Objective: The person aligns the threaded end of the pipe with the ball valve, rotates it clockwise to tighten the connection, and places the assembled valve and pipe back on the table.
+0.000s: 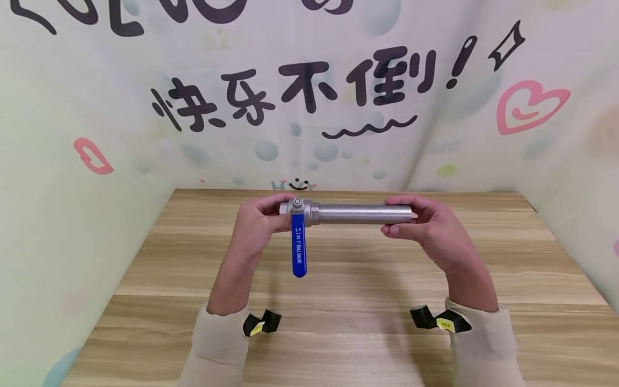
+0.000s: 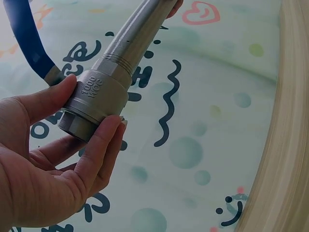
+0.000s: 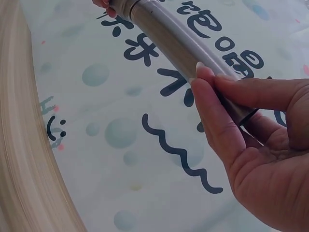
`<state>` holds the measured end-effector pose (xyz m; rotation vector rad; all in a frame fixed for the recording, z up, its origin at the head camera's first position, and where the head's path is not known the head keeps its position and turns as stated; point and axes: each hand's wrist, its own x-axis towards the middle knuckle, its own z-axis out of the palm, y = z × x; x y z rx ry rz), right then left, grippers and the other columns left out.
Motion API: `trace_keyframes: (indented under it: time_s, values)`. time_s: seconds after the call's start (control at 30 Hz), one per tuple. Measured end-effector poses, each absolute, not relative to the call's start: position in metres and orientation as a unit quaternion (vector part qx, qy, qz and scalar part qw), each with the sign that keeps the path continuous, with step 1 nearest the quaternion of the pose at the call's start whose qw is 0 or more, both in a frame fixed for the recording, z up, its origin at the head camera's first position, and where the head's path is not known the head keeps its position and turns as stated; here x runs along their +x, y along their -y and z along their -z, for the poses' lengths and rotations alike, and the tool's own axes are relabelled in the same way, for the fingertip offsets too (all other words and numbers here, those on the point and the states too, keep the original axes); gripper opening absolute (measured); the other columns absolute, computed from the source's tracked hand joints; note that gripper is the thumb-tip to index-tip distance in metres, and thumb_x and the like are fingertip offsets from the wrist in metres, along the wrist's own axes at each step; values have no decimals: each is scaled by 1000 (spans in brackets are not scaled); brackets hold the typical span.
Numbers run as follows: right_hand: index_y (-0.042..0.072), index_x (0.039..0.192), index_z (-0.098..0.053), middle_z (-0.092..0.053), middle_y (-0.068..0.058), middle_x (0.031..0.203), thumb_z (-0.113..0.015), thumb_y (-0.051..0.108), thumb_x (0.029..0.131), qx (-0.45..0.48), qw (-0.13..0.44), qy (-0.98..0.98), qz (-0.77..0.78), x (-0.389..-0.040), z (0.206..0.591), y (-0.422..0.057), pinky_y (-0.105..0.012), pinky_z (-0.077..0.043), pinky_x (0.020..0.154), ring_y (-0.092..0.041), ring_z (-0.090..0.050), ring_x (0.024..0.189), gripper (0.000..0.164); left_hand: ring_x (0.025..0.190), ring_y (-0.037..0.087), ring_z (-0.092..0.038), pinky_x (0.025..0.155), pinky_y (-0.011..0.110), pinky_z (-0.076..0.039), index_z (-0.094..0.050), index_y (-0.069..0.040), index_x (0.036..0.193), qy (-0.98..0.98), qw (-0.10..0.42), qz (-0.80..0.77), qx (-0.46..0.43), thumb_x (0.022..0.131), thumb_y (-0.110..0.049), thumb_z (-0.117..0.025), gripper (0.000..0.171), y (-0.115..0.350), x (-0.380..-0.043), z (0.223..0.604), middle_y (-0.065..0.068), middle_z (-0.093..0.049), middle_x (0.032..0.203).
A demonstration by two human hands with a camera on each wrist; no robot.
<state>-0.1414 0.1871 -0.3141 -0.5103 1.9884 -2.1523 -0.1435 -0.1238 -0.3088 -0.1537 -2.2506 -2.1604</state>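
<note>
A steel ball valve with a blue lever handle is joined at its right end to a straight metal pipe. Both are held level above the table in the head view. My left hand grips the valve body at its left end, thumb on one side and fingers on the other, as the left wrist view shows near the valve's hex end. At the pipe's free end my right hand pinches the tube between thumb and fingers. In the right wrist view, fingers partly cover that end.
Beneath the hands lies a wood-grain table. A pale printed cloth with dark lettering hangs behind it and along both sides. Each wrist carries a small black camera mount with a yellow label.
</note>
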Motion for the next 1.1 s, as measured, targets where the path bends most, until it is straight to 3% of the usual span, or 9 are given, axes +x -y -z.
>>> trace_keyframes:
  time_s: [0.43, 0.7, 1.1]
  values:
    - [-2, 122, -60, -58, -14, 107, -66, -9, 85, -159, 81, -675, 716, -138, 312, -188, -32, -58, 83, -21, -70, 84, 38, 84, 22, -60, 74, 31, -60, -69, 3, 112, 717, 7, 695, -49, 86, 5, -63, 27, 124, -143, 311, 12, -63, 97]
    - [1, 119, -63, -62, -12, 103, -68, -3, 87, -134, 88, -672, 723, -138, 311, -187, -33, -58, 82, -20, -71, 81, 33, 83, 23, -61, 73, 32, -60, -70, 3, 112, 716, 11, 696, -54, 85, 7, -62, 28, 125, -144, 311, 14, -64, 98]
    - [-3, 112, -65, -64, -12, 98, -64, 4, 92, -146, 93, -672, 720, -140, 309, -189, -33, -59, 81, -20, -70, 79, 21, 78, 18, -62, 71, 32, -60, -70, 4, 110, 712, 15, 700, -60, 83, 8, -65, 28, 123, -144, 309, 12, -64, 95]
